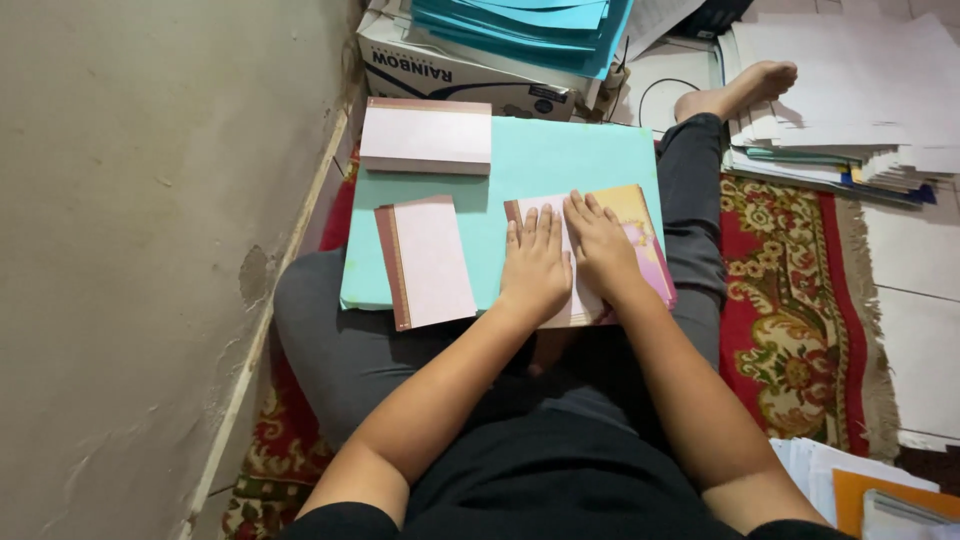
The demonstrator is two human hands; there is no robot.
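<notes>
While hands press flat, booklet long axis points away.

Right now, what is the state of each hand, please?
Left hand: open, flat, palm down on the pink paper booklet with yellow cover, holding nothing.
Right hand: open, flat on the same booklet, holding nothing.
</notes>
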